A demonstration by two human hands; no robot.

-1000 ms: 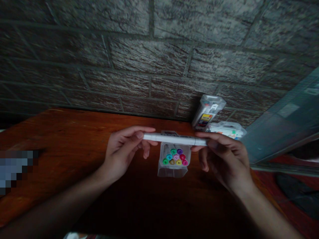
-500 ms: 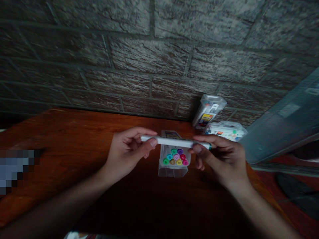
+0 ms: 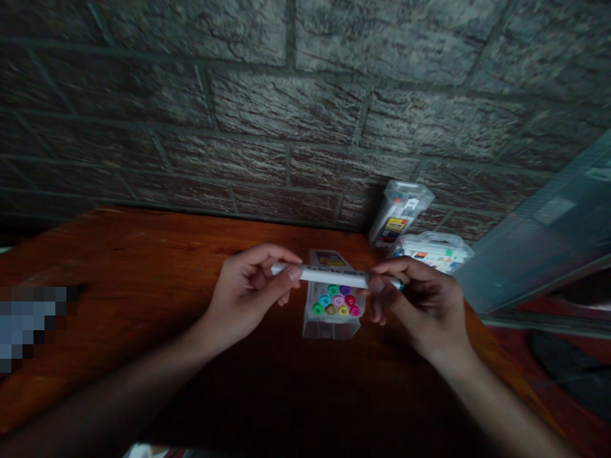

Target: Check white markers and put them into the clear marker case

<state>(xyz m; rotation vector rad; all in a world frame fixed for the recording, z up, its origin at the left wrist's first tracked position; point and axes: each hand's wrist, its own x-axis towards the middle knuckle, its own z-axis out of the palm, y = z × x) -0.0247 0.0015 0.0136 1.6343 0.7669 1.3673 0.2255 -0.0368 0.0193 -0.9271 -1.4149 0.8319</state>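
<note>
A white marker [image 3: 334, 276] lies level between both my hands, a little above the wooden table [image 3: 143, 267]. My left hand [image 3: 251, 289] pinches its left end with thumb and fingers. My right hand [image 3: 420, 302] pinches its right end, where a teal tip shows. Right below the marker stands an open clear case [image 3: 333, 318] holding several markers with coloured caps facing up.
Two closed clear marker cases stand at the back right: an upright one [image 3: 400, 213] leaning on the stone wall and a flat one [image 3: 434, 251] beside it. A glass pane [image 3: 539, 248] slopes along the right. A blurred patch sits at the left edge.
Both hands have closed in along the marker and lowered it slightly toward the open case. The right hand now covers more of the marker's right end.
</note>
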